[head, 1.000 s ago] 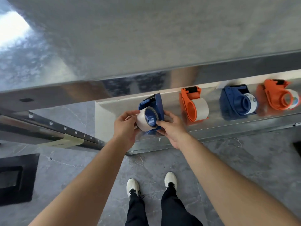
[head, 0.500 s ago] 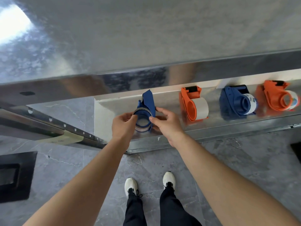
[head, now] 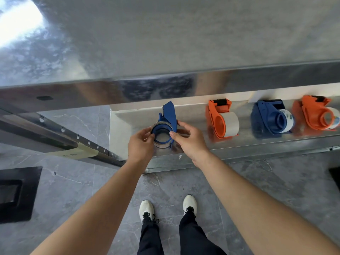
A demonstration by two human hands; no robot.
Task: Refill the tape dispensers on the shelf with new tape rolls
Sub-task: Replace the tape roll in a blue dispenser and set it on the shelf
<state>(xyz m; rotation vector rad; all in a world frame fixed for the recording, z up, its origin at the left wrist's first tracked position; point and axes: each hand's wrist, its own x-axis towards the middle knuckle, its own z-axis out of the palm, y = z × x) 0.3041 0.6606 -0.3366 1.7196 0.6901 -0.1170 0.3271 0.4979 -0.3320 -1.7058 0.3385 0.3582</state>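
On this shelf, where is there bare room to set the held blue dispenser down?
Bare metal lies between the shelf's left end and the left hand, and a narrower strip between the right hand and the near orange dispenser. Rightward it is crowded: that one, the shelved blue dispenser and the far orange dispenser sit close together.

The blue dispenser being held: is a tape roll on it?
On: the tape roll rings the hub of the held blue dispenser. Whether fully seated, cannot tell.

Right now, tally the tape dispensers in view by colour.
Blue dispensers: 2
Orange dispensers: 2
Total: 4
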